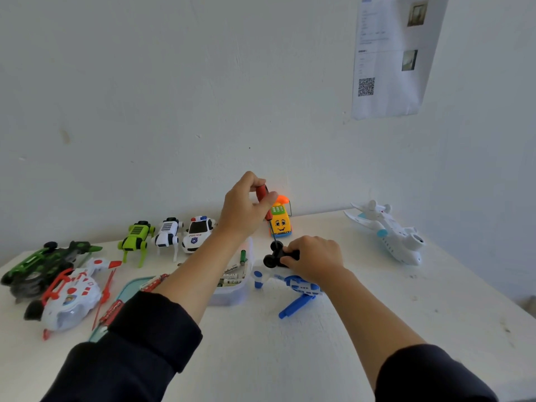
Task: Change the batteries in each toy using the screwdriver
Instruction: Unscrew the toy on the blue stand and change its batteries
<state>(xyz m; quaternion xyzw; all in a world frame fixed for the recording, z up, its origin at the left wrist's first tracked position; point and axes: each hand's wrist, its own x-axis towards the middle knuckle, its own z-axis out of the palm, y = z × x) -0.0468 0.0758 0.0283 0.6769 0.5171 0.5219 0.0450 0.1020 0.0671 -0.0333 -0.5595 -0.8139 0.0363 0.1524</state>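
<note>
Toys line the table's [377, 329] far edge; left hand [246, 207] grips the screwdriver [262, 194] upright, right hand [314, 259] holds the blue-and-white toy [301, 285].

White table [377, 329] — toy cars [197, 233], plane [388, 233] (white); battery box [232, 291].

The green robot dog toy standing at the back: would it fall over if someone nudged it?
Probably yes. The green plastic robot dog toy stands on thin, splayed legs, so a sideways nudge would likely tip it. It looks hollow and light, so it might also slide across the smooth white table.
</note>
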